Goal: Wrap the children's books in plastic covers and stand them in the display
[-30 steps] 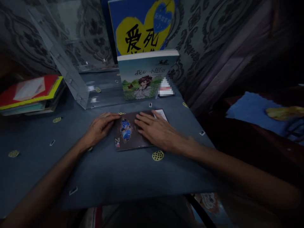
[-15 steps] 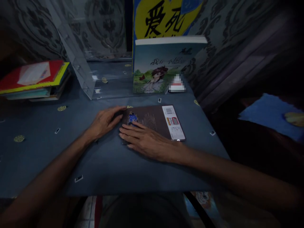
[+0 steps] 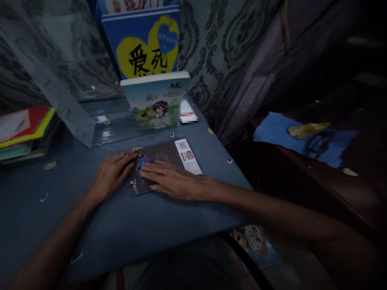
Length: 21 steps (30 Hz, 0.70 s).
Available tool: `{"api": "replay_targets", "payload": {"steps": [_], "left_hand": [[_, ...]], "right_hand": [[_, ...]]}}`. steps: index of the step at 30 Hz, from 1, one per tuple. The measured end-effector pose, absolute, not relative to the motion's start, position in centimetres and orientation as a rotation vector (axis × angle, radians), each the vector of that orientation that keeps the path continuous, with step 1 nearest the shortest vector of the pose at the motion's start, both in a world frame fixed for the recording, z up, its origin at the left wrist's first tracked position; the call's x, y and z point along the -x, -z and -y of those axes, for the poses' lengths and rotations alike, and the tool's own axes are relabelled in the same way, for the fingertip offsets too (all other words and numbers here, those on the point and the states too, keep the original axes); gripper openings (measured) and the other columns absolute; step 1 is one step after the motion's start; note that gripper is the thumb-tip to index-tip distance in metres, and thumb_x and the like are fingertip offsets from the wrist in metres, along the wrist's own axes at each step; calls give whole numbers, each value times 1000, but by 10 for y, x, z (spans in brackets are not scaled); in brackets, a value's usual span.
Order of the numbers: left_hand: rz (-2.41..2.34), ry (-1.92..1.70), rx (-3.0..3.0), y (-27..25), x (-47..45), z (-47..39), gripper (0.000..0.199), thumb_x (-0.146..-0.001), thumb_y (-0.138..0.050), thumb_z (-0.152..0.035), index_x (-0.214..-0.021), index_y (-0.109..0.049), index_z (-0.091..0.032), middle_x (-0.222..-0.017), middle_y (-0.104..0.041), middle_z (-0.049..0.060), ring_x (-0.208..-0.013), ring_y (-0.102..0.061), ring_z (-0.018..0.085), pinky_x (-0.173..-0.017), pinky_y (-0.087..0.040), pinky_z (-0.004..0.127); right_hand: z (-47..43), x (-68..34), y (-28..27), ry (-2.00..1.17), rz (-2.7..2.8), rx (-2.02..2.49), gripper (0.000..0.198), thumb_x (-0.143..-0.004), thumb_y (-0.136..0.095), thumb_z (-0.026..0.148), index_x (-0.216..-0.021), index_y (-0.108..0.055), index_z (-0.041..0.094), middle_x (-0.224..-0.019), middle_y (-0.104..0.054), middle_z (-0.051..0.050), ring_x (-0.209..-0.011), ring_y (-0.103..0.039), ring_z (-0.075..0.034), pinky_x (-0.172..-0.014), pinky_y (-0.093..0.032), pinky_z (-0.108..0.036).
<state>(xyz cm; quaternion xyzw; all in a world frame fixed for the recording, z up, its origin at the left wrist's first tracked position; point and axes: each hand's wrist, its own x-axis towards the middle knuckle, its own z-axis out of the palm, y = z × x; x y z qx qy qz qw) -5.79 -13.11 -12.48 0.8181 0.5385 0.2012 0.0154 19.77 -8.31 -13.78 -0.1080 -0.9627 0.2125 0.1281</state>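
A dark brown book (image 3: 165, 151) lies flat on the cloth-covered table, with a white barcode strip along its right side and a blue figure near its left side. My right hand (image 3: 173, 181) rests flat across the book's lower part, fingers stretched out toward the blue figure. At the book's left edge is my left hand (image 3: 113, 174), its fingers extended and the tips at the upper left corner. Neither hand grips anything.
Behind stand a teal book (image 3: 160, 114) and a taller blue-and-yellow book (image 3: 145, 42), beside a clear plastic rack (image 3: 72, 108). Stacked books (image 3: 27, 131) lie at left. On the right, a blue sheet (image 3: 272, 133) lies on a dark red surface beyond the table edge.
My view has swung to the right, so the table things appear further left. My right hand has shifted slightly on the book, uncovering its lower left corner. The left hand stays at the left edge.
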Motion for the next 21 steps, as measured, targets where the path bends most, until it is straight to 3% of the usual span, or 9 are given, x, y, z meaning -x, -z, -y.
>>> {"api": "replay_targets", "payload": {"steps": [4, 6, 9, 13, 17, 21], "left_hand": [[-1696, -592, -2556, 124, 57, 132, 47, -105, -34, -52, -125, -66, -24, -129, -71, 8, -113, -69, 26, -97, -56, 41], [-1704, -568, -2555, 120, 56, 131, 47, -105, -33, -53, -123, -66, -24, -128, -71, 8, -113, -69, 26, -96, -56, 40], [-1728, -455, -2565, 109, 51, 128, 46, -105, -34, -52, -120, -67, -23, -122, -71, 9, -109, -69, 28, -91, -56, 42], [-1726, -244, -2655, 101, 28, 114, 44, -105, -33, -45, -118, -67, -20, -113, -72, 11, -101, -68, 30, -88, -54, 46], [-1539, -237, -2765, 109, -11, 92, 42, -104, -36, -37, -132, -62, -20, -132, -66, 12, -115, -63, 28, -99, -50, 46], [-1303, -247, -2813, 112, -51, 82, 43, -106, -36, -34, -141, -57, -21, -143, -59, 13, -127, -56, 29, -104, -45, 49]], "right_hand": [[53, -244, 142, -633, 2684, 666, 50, -108, -40, 38, -153, -44, 17, -162, -40, -13, -153, -32, -22, -126, -28, -48], [38, -261, 146, -640, 2645, 753, 50, -108, -38, 38, -154, -43, 19, -163, -39, -12, -154, -30, -22, -127, -23, -51], [25, -273, 150, -706, 2597, 758, 50, -108, -35, 37, -153, -44, 20, -164, -39, -10, -155, -28, -21, -128, -21, -52], [21, -274, 149, -851, 2473, 720, 49, -108, -32, 37, -152, -45, 21, -160, -46, -9, -151, -37, -21, -125, -27, -51], [20, -273, 145, -1006, 2315, 749, 51, -108, -31, 44, -153, -43, 24, -156, -51, -8, -144, -47, -22, -120, -36, -50], [22, -273, 140, -1163, 2198, 732, 58, -107, -30, 53, -153, -44, 21, -155, -52, -9, -143, -48, -20, -121, -36, -44]]}}
